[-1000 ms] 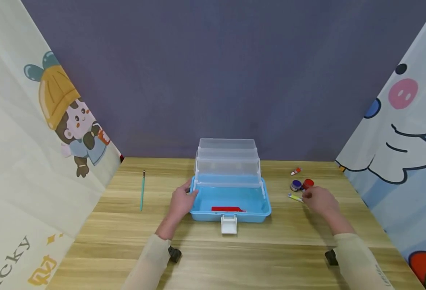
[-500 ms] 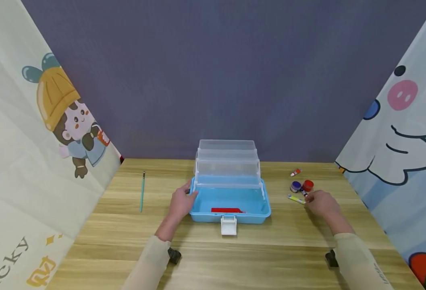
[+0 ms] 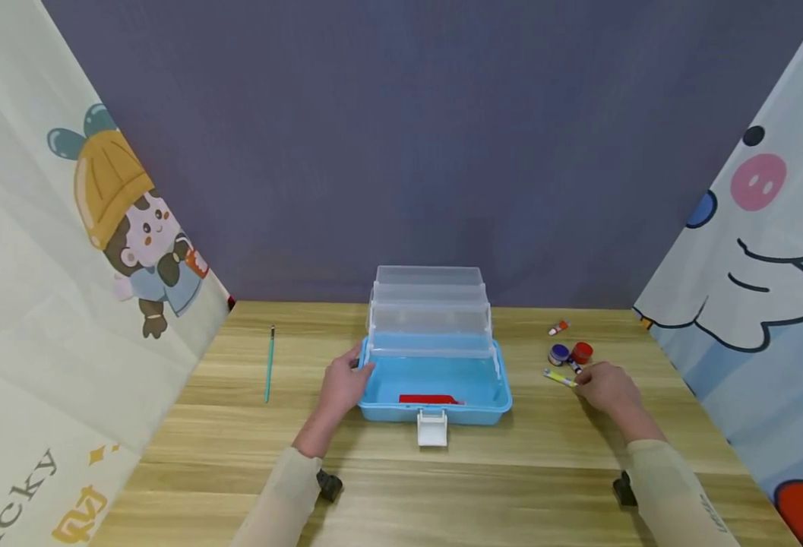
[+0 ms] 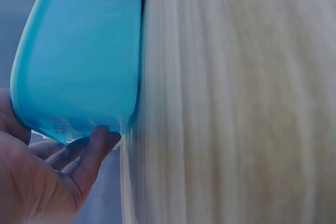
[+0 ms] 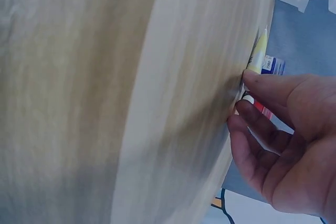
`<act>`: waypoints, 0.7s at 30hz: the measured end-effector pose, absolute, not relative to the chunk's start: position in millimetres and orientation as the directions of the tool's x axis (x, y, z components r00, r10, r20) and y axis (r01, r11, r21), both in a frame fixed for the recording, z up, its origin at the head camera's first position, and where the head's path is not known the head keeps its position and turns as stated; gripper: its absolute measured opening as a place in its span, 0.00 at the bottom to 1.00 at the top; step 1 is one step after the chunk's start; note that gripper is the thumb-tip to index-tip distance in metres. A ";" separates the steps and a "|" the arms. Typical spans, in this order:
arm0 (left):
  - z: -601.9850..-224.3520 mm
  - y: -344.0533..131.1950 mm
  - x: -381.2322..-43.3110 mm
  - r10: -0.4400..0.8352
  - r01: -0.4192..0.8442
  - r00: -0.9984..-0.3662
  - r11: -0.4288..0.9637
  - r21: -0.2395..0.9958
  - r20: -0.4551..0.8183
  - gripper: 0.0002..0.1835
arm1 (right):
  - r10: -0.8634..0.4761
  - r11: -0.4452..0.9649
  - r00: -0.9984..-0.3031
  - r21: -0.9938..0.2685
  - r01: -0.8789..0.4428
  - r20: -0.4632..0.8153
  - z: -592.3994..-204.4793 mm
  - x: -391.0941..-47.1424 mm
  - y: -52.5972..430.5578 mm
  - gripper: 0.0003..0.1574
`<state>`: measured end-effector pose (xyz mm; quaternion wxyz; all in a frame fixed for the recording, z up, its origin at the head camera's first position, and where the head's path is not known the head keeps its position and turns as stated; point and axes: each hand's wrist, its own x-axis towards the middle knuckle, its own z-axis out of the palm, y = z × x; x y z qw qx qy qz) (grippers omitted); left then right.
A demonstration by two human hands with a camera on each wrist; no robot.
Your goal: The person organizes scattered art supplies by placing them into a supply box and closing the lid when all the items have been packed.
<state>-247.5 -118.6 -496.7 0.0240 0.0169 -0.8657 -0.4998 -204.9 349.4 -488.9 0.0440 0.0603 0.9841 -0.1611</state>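
In the head view, the blue box (image 3: 390, 413) sits on the wooden table (image 3: 483, 486), its clear trays (image 3: 428, 315) raised over its back part, a red item (image 3: 428, 399) lying inside along its front wall and a white latch (image 3: 432, 431) hanging from its front. The left hand (image 3: 343, 384) grips the box's left side, thumb at the rim. Well to the left of the box lies a teal brush (image 3: 269, 365). To the right of the box, the right hand (image 3: 609, 386) has its fingertips at the near end of a yellow tube (image 3: 560, 377); farther back on that side of the box are a purple-lidded jar (image 3: 558, 354), a red jar (image 3: 582, 352), a partly hidden dark tube (image 3: 575, 366) and, farthest back, a small red-and-white tube (image 3: 558, 327). The left wrist view shows the left hand's fingers bent against the outside of the box's end. In the right wrist view, the box is hard to make out; the right hand is partly curled, thumb touching the yellow tube's end, and whether a finger pinches it from the other side cannot be told.
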 end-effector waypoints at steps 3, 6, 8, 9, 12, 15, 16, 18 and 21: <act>-496.3 -118.1 -247.6 -0.062 -0.008 -0.998 0.494 0.870 0.026 0.28 | 0.100 0.944 -0.990 -0.304 0.126 -0.100 -490.4 -205.5 349.7 0.09; -495.6 -117.7 -247.5 -0.062 -0.004 -0.998 0.492 0.871 0.031 0.28 | 0.098 0.945 -0.991 -0.303 0.123 -0.096 -490.8 -205.5 349.1 0.09; -495.2 -117.7 -247.2 -0.062 0.000 -0.997 0.495 0.869 0.035 0.28 | 0.103 0.944 -0.990 -0.304 0.127 -0.092 -490.8 -205.6 348.8 0.09; -494.9 -117.8 -247.0 -0.062 0.002 -0.997 0.495 0.869 0.037 0.28 | 0.105 0.944 -0.990 -0.306 0.128 -0.092 -490.8 -205.5 348.7 0.09; -494.5 -117.9 -246.2 -0.063 0.005 -0.997 0.496 0.868 0.041 0.28 | 0.105 0.941 -0.990 -0.312 0.128 -0.090 -491.4 -204.7 348.9 0.10; -494.0 -117.8 -245.6 -0.063 0.012 -0.997 0.497 0.867 0.050 0.28 | 0.087 0.940 -0.992 -0.324 0.112 -0.090 -491.7 -202.8 349.3 0.10; -493.8 -117.7 -245.4 -0.064 0.013 -0.997 0.498 0.867 0.052 0.28 | 0.079 0.939 -0.993 -0.327 0.104 -0.090 -491.4 -201.8 349.0 0.10; -493.7 -117.7 -245.0 -0.064 0.016 -0.996 0.500 0.866 0.056 0.28 | 0.062 0.938 -0.994 -0.335 0.089 -0.092 -489.9 -199.7 347.9 0.10; -494.2 -118.0 -244.9 -0.058 0.019 -0.997 0.496 0.868 0.055 0.29 | 0.045 0.937 -0.995 -0.342 0.073 -0.089 -486.4 -196.9 345.3 0.10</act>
